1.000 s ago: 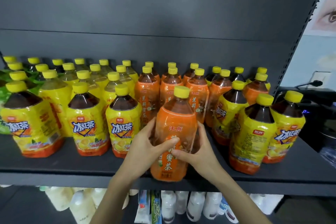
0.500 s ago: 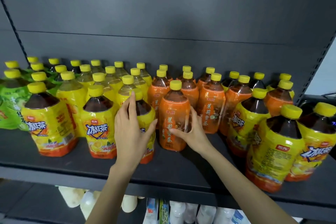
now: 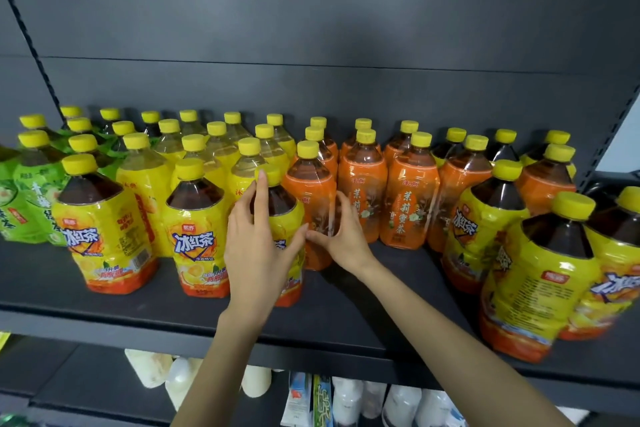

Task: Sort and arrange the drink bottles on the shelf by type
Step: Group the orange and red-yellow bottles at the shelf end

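Straight fingers (image 3: 258, 204) of the left hand (image 3: 258, 253), pressed together, lie flat against the front of a yellow-labelled iced tea bottle (image 3: 286, 218). The index tip reaches its yellow cap (image 3: 272, 173) and the thumb splays to the right. Just beside it, the fingers (image 3: 344, 208) of the right hand (image 3: 346, 241) curl round the right side of an orange-labelled tea bottle (image 3: 308, 198), with the thumb lying across its lower front. Whether the two thumb tips touch cannot be told.

Both bottles stand upright, side by side, in the middle of a dark grey shelf (image 3: 138, 312), the yellow one nearer the edge. To its left, two matching bottles (image 3: 104, 229) stand in the near row. Pale yellow drinks (image 3: 149, 184) are ranked behind them, and green-labelled bottles (image 3: 31, 204) stand at the far left.

To the right of the gripped orange bottle, more orange teas (image 3: 408, 198) line up toward the back panel (image 3: 311, 28). An iced tea cluster (image 3: 540, 281) crowds the near right end of the shelf. White bottles (image 3: 346, 399) show on the lower shelf beneath.
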`<control>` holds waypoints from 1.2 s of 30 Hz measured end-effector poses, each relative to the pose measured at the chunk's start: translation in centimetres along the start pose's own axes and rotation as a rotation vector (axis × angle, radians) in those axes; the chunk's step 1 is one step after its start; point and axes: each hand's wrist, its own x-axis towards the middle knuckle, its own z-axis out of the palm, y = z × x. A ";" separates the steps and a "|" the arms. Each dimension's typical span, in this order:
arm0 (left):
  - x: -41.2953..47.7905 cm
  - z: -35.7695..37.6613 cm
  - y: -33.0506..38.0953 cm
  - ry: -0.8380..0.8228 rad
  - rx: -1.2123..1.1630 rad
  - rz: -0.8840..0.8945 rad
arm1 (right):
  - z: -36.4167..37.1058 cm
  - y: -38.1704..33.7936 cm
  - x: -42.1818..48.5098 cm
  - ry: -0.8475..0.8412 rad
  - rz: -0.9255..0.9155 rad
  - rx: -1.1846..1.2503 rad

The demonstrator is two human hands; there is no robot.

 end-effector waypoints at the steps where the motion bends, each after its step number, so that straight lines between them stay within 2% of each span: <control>1: 0.0 -0.1 0.0 -0.003 0.012 -0.005 | -0.4 0.0 -0.2 -0.044 0.016 0.006; 4: -0.1 -0.4 0.2 -0.010 0.044 -0.017 | -2.4 -0.3 -1.7 -0.052 0.005 -0.059; 9: 0.0 -0.2 0.1 -0.030 0.048 -0.027 | -8.0 -0.6 -4.9 0.442 -0.235 -0.401; 12: -0.1 -0.2 0.2 -0.037 0.030 -0.033 | -11.6 -0.9 -6.0 0.707 -0.234 -0.401; 14: -0.1 -0.2 0.2 -0.034 0.023 -0.036 | -13.6 -1.1 -6.2 0.776 -0.254 -0.415; 19: 0.0 -0.3 0.2 -0.025 -0.018 -0.046 | -14.5 -0.9 -4.9 0.753 -0.105 -0.474; 23: 0.1 -0.4 0.1 -0.019 -0.019 -0.024 | -15.2 -1.6 -4.2 0.753 0.024 -0.287; 27: 0.0 -0.3 0.0 -0.028 -0.007 -0.026 | -16.1 -2.0 -3.6 0.686 0.166 -0.371; 32: 0.1 -0.3 -0.1 -0.032 0.003 -0.020 | -16.2 -2.3 -3.6 0.646 0.203 -0.564; 36: 0.1 -0.4 -0.1 -0.039 -0.002 -0.022 | -16.4 -2.1 -3.7 0.644 0.183 -0.570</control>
